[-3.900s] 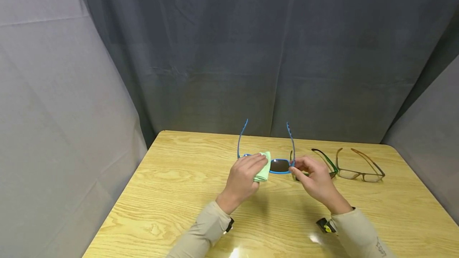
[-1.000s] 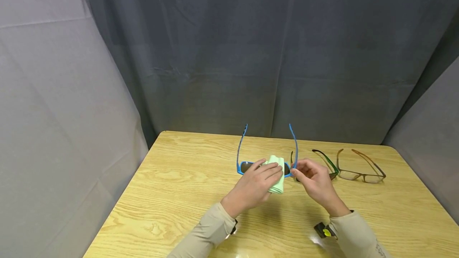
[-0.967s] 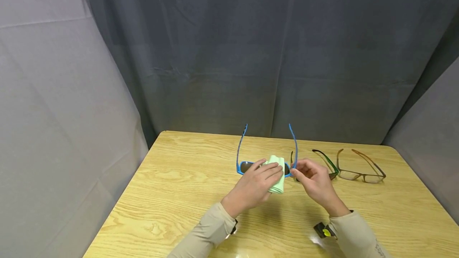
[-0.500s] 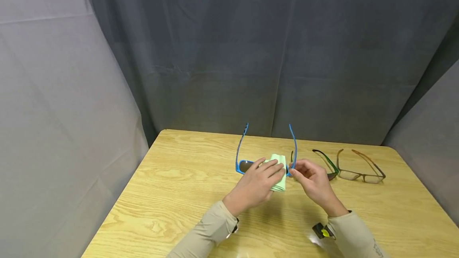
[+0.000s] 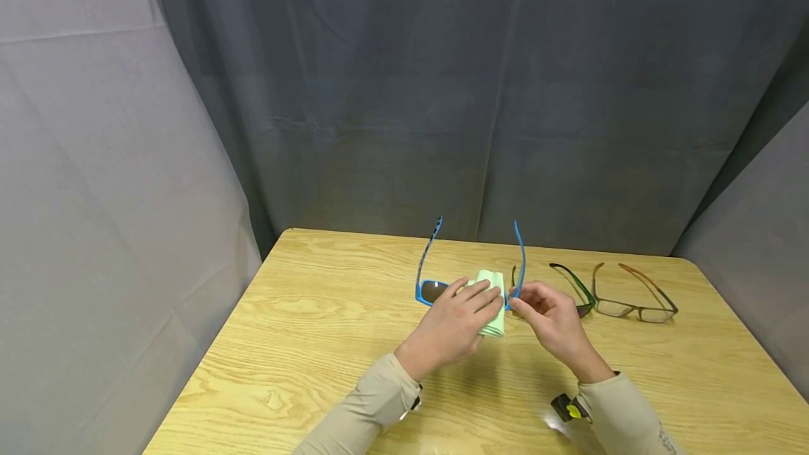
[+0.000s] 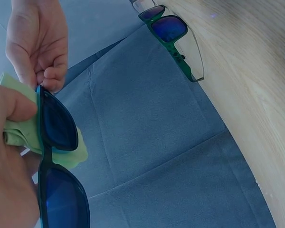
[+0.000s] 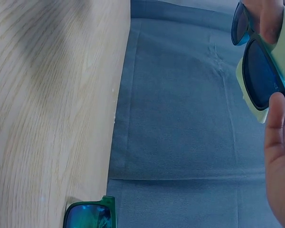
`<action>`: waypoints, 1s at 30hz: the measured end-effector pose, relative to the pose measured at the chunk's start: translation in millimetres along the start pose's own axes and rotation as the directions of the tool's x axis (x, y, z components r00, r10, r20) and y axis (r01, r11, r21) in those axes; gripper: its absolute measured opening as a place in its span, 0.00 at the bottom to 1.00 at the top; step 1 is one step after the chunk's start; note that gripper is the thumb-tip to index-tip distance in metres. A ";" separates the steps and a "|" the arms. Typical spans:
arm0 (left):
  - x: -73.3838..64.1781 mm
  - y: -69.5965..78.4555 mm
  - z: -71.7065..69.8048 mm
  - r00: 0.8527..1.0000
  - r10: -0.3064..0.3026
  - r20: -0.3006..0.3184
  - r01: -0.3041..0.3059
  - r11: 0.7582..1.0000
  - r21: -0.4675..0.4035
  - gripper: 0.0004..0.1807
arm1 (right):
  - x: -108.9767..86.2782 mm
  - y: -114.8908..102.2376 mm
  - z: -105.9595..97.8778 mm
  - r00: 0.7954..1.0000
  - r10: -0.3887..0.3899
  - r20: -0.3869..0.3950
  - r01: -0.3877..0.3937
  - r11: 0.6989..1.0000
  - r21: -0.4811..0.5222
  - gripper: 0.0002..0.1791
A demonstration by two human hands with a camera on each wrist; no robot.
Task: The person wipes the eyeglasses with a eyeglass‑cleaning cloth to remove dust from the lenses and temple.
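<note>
Blue-framed sunglasses (image 5: 433, 291) with dark lenses are held above the table, temples unfolded and pointing away from me. My left hand (image 5: 449, 328) pinches a folded light-green cloth (image 5: 491, 304) around the right-hand lens; in the left wrist view the cloth (image 6: 21, 128) shows on both sides of the frame, with the thumb on the near side. My right hand (image 5: 556, 321) pinches the right end of the frame by the hinge, seen in the right wrist view as thumb and fingers at the corner of the sunglasses (image 7: 261, 71). The cloth and left fingers hide most of that lens.
Green-framed sunglasses (image 5: 583, 290) lie on the wooden table (image 5: 303, 343) just behind my right hand, partly covered by it. Right of them lie clear eyeglasses (image 5: 654, 314) with brown temples. A dark grey curtain (image 5: 379, 125) hangs behind the table.
The left hand and cloth have moved from the left lens to the right lens. Over the last second the sunglasses tilt slightly, while the right hand keeps its hold.
</note>
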State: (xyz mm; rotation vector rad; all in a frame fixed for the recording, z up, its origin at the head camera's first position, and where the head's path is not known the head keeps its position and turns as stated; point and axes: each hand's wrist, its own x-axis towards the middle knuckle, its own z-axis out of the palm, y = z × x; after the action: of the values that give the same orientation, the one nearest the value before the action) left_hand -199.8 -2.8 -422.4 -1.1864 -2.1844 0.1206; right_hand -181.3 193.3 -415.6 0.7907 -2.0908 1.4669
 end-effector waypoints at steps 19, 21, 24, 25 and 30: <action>3.5 1.2 1.6 0.996 -0.074 0.044 0.068 0.990 0.124 0.24 | 0.5 2.3 1.9 1.000 0.008 0.013 -0.008 1.000 -0.010 0.07; 3.3 0.5 1.5 0.997 -0.070 0.029 0.066 0.990 0.127 0.23 | 0.4 2.6 1.9 1.000 0.008 0.012 -0.008 1.000 -0.013 0.07; 2.7 -0.1 1.3 0.998 -0.065 0.014 0.063 0.990 0.125 0.21 | 0.1 3.2 1.4 1.000 0.005 0.011 -0.005 1.000 -0.015 0.07; 2.5 -0.2 1.4 0.998 -0.062 0.014 0.060 0.990 0.125 0.20 | 0.0 3.4 1.2 1.000 0.004 0.012 -0.003 1.000 -0.013 0.07; 2.1 -0.2 -0.3 0.999 -0.051 0.016 0.049 0.993 0.107 0.17 | -0.4 2.6 0.6 1.000 0.017 0.004 -0.017 1.000 -0.012 0.07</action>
State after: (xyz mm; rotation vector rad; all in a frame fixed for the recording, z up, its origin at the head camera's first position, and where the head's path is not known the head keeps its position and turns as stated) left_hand -200.6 -1.3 -421.0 -1.0752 -2.1936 0.2252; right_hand -182.8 193.5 -417.8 0.7736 -2.1126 1.4616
